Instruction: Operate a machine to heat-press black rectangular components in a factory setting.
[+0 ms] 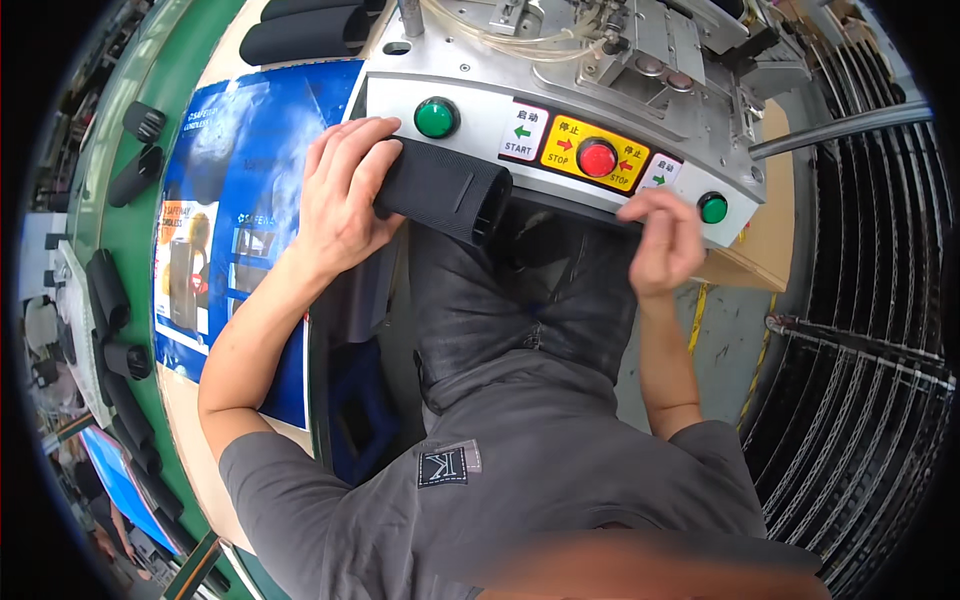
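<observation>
Head view: our left hand (345, 195) is curled round the left end of a black tubular shell (430, 190), fingers over its top, thumb mostly hidden, so the hold looks secure. The shell slants above our dark trousers (500, 325), just in front of the control panel (483, 115) and below the left green button (436, 118), its open end facing right; whether it touches the panel, we cannot tell. Our right hand (665, 245) is half curled between the red button (597, 158) and the right green button (713, 208); blur prevents us telling whether it pinches anything. To handle the shell well, we judge, we should grip its wall evenly without squeezing, leave the open mouth unobstructed, and carry our left knuckles clear of the nearby button. Our right fingers are best held loose, off the red one.
</observation>
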`<state>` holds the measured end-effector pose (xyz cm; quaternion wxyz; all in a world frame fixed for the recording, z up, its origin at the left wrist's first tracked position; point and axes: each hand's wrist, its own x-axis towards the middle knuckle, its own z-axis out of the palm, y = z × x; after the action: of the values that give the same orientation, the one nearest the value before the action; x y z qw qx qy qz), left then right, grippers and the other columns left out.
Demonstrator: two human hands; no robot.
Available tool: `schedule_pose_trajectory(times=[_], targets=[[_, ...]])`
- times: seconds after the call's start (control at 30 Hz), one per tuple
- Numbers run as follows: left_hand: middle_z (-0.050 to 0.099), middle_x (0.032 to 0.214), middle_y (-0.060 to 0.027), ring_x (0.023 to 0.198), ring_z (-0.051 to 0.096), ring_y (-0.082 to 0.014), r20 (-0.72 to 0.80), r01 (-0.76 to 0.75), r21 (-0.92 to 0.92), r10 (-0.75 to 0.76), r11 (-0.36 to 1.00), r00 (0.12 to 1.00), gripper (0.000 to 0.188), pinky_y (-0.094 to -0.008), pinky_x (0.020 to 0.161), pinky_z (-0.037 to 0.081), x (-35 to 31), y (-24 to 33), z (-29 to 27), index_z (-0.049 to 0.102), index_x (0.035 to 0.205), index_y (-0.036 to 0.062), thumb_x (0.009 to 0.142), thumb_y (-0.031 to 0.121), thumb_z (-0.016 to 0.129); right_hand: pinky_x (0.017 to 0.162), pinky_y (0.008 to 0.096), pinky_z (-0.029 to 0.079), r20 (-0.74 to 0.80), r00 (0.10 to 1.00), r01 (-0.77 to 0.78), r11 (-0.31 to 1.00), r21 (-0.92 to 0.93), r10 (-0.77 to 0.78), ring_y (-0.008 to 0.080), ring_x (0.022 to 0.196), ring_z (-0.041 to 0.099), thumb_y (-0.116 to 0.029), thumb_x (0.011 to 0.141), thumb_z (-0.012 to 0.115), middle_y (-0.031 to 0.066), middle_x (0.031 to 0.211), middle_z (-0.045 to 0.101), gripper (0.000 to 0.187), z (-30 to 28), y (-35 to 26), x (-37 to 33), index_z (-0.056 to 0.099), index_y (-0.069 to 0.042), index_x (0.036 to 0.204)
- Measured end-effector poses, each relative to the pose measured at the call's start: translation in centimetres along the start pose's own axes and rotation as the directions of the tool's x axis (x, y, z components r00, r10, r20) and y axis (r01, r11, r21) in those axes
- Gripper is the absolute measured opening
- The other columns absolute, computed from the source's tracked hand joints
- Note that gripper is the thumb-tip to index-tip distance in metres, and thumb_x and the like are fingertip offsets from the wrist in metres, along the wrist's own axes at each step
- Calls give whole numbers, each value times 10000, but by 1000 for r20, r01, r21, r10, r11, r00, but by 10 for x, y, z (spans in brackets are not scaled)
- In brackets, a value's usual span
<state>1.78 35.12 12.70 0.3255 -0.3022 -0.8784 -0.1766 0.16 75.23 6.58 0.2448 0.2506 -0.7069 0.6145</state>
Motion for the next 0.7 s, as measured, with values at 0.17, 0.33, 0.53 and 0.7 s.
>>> schedule_pose_trajectory(times=[0.17, 0.33, 0.53, 0.7], targets=[[651, 1462, -153, 1325, 650, -358, -56, 12, 47, -10, 999, 998, 734, -545, 1182, 455, -2, -2, -2, 631, 1325, 45, 634, 61, 874, 781, 269, 544, 393, 783, -616, 691, 379, 483, 187, 829, 687, -19, 1063, 559, 139, 1002, 745, 344, 64, -35, -16, 633, 15, 1398], [659, 1446, -145, 1335, 649, -352, -53, 10, 71, -6, 997, 999, 753, -535, 1179, 459, -1, 0, -2, 646, 1319, 45, 606, 72, 888, 749, 272, 552, 520, 700, -712, 420, 563, 489, 206, 832, 711, -41, 1084, 570, 168, 1023, 749, 410, 109, -55, -6, 537, 4, 1491], [669, 1431, -145, 1332, 650, -343, -28, 20, 115, -17, 993, 999, 726, -530, 1184, 457, -3, -2, -3, 641, 1333, 43, 648, 62, 881, 654, 259, 546, 445, 719, -695, 573, 434, 535, 193, 716, 709, -59, 1122, 556, 157, 949, 746, 229, 129, -56, 16, 606, 18, 1331], [677, 1427, -183, 1323, 673, -352, -8, 257, -268, -269, 929, 963, 639, -502, 1160, 497, -2, -4, -5, 619, 1385, 25, 791, 108, 839, 607, 248, 536, 444, 677, -734, 498, 461, 587, 186, 654, 693, -108, 1148, 537, 131, 865, 731, 214, 126, -54, 22, 653, 38, 1252]])
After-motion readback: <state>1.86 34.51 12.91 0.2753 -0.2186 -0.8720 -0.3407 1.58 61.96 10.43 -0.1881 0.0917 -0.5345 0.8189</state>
